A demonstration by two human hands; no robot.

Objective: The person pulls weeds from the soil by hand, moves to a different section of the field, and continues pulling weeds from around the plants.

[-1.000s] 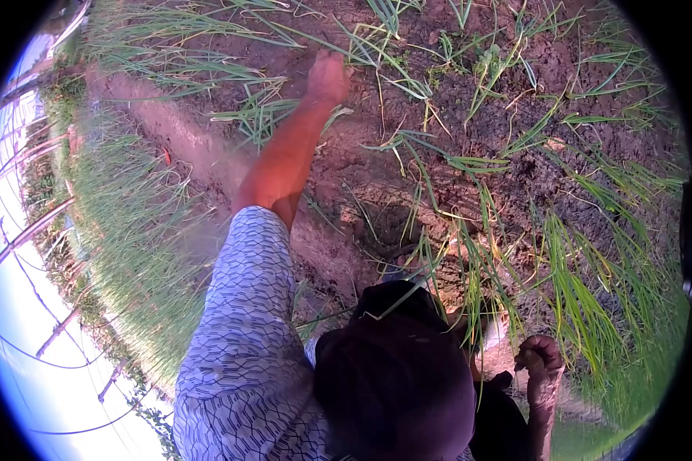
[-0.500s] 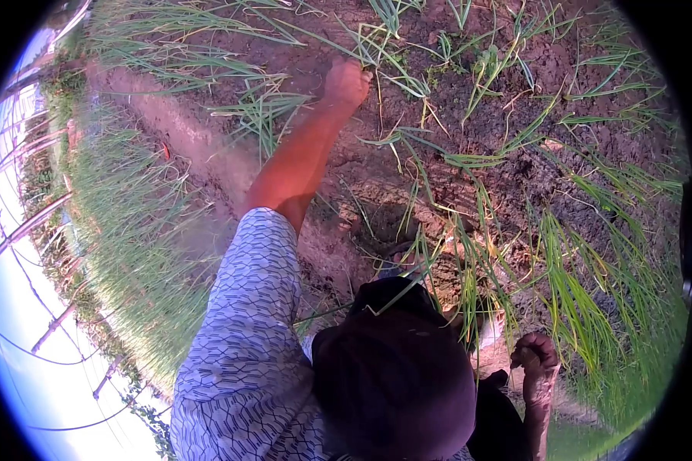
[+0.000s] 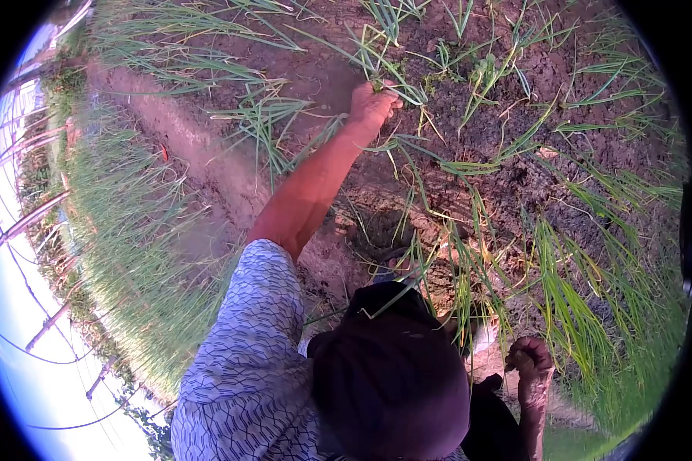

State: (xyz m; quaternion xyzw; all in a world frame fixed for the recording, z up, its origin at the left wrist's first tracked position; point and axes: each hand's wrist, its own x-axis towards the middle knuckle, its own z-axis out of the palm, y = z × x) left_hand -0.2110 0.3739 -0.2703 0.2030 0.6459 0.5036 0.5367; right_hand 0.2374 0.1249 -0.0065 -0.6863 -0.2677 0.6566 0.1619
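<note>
My left hand (image 3: 374,105) reaches out over the soil with its fingers closed. A small green weed (image 3: 377,84) shows at the fingers, and long onion-like leaves (image 3: 396,77) pass close beside them. At the lower right is my right hand (image 3: 530,356), curled into a fist near the drooping green leaves (image 3: 569,307). Whatever it may hold is hidden. Thin green plants (image 3: 265,115) stand to the left of my left forearm. A dark cap (image 3: 396,369) covers the lower middle of the view.
Dark moist soil (image 3: 338,46) lies between the plants. A dense green stand (image 3: 131,253) grows along the left, beside a strip of bare soil (image 3: 207,154). Wooden poles (image 3: 23,227) and wires rise at the far left. A small red object (image 3: 164,153) lies among the leaves.
My left hand has moved right and slightly nearer, still closed, with green leaves now showing at its fingers. My right hand stays in a fist at almost the same place.
</note>
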